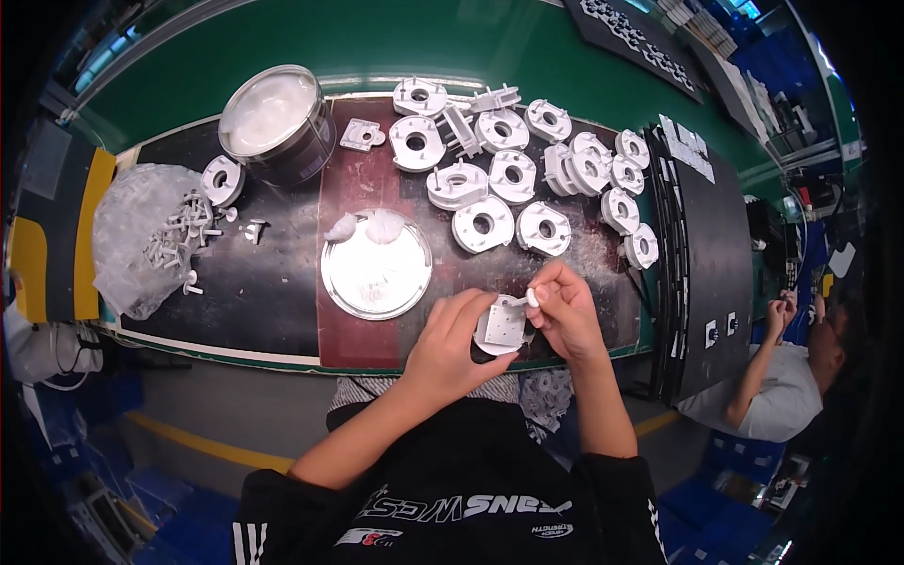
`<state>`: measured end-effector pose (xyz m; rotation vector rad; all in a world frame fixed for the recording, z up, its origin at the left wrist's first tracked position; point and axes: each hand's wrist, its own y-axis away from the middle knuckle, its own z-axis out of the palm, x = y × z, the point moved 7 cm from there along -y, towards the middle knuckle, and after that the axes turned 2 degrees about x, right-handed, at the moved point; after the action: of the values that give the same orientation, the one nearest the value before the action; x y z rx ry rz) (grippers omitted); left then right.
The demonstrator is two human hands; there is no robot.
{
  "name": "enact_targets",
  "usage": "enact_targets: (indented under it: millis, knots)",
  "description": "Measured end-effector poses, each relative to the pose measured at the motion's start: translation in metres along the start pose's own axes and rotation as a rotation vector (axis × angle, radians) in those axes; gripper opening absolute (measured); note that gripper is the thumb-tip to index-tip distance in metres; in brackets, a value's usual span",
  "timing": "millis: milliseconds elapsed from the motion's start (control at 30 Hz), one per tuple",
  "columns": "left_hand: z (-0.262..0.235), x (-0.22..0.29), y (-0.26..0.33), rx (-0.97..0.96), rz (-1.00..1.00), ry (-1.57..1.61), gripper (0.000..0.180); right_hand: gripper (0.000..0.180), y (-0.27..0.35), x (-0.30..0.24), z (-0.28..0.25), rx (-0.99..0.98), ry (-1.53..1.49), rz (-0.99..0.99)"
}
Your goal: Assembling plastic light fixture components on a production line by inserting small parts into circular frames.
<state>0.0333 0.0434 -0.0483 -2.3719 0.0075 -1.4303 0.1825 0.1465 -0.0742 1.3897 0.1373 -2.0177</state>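
My left hand [452, 344] is closed around a white plastic housing [503, 325] at the table's front edge, thumb below and fingers above. The housing's flat face has small holes. Between its thumb and fingers my right hand [569, 313] pinches a small white plastic pin [531, 298] with a rounded head. The pin's thin end reaches the upper right of the housing; whether it sits in a hole I cannot tell. Just left of my hands lies a round metal lid [377, 273] with lumps of white grease [384, 226] on its far rim.
Several white housings [483, 224] spread over the table's far middle and right. A tub of white grease [275, 113] stands far left, beside a clear plastic bag [141, 235] with white pins [174, 235]. Black panels [706, 254] stand at the right; beyond them sits another person [782, 377].
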Motion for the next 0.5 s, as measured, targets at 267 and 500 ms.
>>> enact_targets:
  millis: [267, 500]
  knots:
    - [-0.002, 0.001, 0.002, -0.005, 0.033, -0.005, 0.075, 0.01, 0.003, -0.03, 0.027, -0.102, 0.392, 0.058]
    - [0.001, -0.001, 0.003, -0.021, -0.008, 0.043, 0.076, 0.011, 0.0, -0.025, 0.016, -0.068, 0.474, 0.058]
